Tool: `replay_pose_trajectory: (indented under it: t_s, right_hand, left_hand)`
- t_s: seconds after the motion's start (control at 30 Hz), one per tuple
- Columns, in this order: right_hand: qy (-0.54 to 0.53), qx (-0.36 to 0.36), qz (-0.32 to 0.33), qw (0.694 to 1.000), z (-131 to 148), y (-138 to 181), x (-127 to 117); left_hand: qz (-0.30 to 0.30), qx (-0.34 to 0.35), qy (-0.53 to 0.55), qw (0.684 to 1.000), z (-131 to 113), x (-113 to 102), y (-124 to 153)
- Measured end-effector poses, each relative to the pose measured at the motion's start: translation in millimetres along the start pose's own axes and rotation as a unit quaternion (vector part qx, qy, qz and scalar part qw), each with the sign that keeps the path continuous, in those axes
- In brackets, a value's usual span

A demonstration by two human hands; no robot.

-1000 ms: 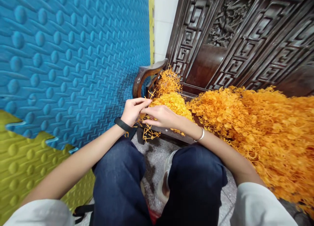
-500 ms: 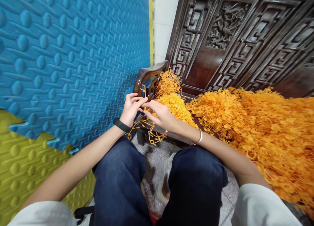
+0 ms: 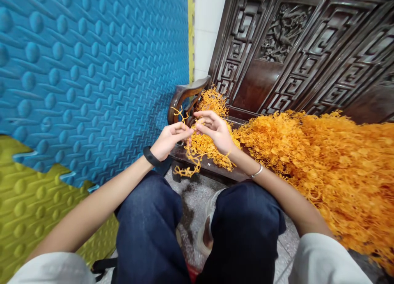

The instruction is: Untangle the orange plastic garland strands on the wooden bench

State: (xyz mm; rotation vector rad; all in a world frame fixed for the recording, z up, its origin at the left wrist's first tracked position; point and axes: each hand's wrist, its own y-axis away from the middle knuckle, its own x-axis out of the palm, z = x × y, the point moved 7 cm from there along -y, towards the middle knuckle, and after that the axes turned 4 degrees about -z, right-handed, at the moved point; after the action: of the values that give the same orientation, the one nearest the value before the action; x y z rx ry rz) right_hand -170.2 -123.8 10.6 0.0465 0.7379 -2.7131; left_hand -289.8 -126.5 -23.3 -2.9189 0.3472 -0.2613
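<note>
My left hand (image 3: 171,139) is closed in a pinch on a thin, branching orange plastic strand (image 3: 193,156). One end of the strand sticks up above the fingers, while the rest dangles in a loop below them, in front of the bench edge. My right hand (image 3: 217,132) is held just to the right, thumb and fingertips bent together close to the left fingertips. What lies between the right fingers is too small to make out. Behind and under the right hand, small orange plastic pieces (image 3: 205,146) are heaped on the dark wooden bench (image 3: 215,168).
A large mass of orange branching plastic (image 3: 335,165) covers the bench to the right. The bench has a curved armrest (image 3: 181,96) and a carved back (image 3: 258,79). Blue foam matting (image 3: 92,70) stands along the left, with yellow-green matting (image 3: 37,193) below it.
My right hand has lifted and turned, its fingers now bent toward the left fingertips. My left hand has shifted slightly right, and the hanging strand has swung and gathered below it.
</note>
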Motion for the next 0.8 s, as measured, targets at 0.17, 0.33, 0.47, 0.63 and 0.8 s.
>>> replay_pose_trajectory:
  t_s: [0.17, 0.33, 0.47, 0.63, 0.8]
  right_hand:
    - [0.004, 0.032, 0.004, 0.999, -10, 0, -2]
    - [0.019, 0.066, -0.028, 0.997, -26, -1, -12]
    - [0.036, 0.056, -0.063, 0.996, -28, -1, -17]
    - [0.073, 0.01, -0.103, 0.992, -20, -1, -14]
    - [0.165, -0.025, -0.226, 0.96, -24, -10, -67]
  left_hand:
    - [0.007, -0.016, -0.025, 1.0, 2, 0, -1]
    - [-0.007, -0.005, -0.062, 0.998, -1, 0, 0]
    - [-0.02, -0.009, -0.075, 0.997, -4, 5, 1]
    - [-0.045, 0.003, -0.081, 0.996, -4, 13, -2]
    - [-0.092, 0.036, -0.094, 0.991, -10, 9, 5]
